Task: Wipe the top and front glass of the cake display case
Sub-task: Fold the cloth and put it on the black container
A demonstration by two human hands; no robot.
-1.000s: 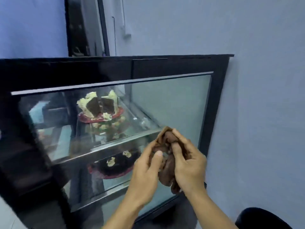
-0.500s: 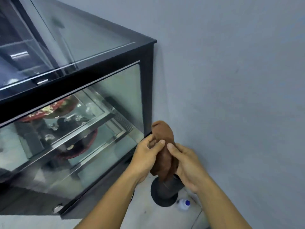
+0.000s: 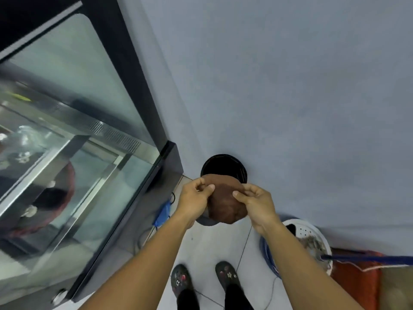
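Observation:
A brown cloth [image 3: 224, 203] hangs spread between my two hands, in front of me and to the right of the case. My left hand [image 3: 194, 199] pinches its upper left edge and my right hand [image 3: 257, 203] pinches its upper right edge. The black-framed cake display case [image 3: 138, 90] fills the left side. Its front glass [image 3: 73, 135] shows shelves and a dark cake on a red plate [image 3: 55, 193] inside. Neither hand touches the glass.
A black round bin [image 3: 224, 166] stands on the floor against the grey wall [image 3: 290, 86], partly behind the cloth. A white bucket [image 3: 312, 240] and a red item [image 3: 355, 280] sit at lower right. My feet [image 3: 203, 280] and a blue thing [image 3: 164, 212] are on the tiled floor.
The view has swung down and right, away from the glass toward the floor. The cloth, bunched in both hands before, is now pulled open between them.

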